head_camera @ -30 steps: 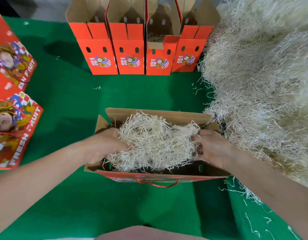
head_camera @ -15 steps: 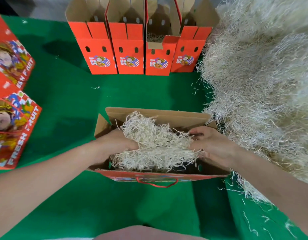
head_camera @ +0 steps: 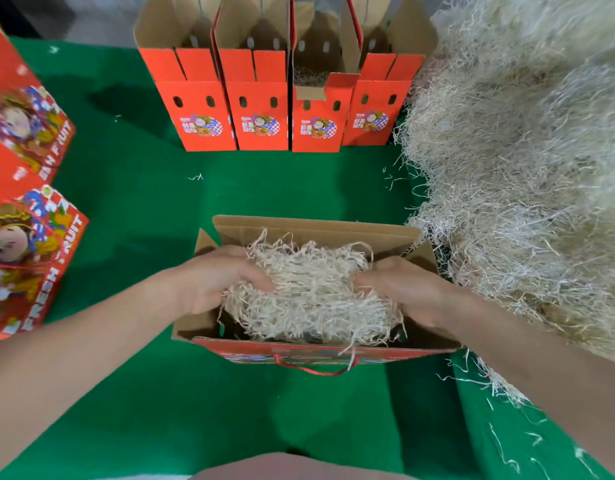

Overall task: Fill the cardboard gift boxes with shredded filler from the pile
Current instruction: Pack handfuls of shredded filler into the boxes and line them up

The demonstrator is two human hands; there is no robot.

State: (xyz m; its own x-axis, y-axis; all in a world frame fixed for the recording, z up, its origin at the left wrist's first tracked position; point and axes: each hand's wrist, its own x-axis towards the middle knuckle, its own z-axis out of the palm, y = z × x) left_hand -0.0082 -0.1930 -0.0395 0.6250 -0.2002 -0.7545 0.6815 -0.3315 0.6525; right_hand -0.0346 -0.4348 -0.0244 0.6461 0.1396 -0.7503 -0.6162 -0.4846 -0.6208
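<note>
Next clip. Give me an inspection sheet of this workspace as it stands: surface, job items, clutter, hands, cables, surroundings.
Surface: green cloth covers the table.
Job's things: open box in front, holding a wad of filler; filler pile at right; four upright boxes at the back, the third showing some filler inside.
Clutter: loose strands scattered on the cloth.
Grippers: left hand and right hand grip the wad from either side, inside the box.
Cables: nothing seen; only the box's red cord handle.
Surroundings: two printed boxes at the left edge.
</note>
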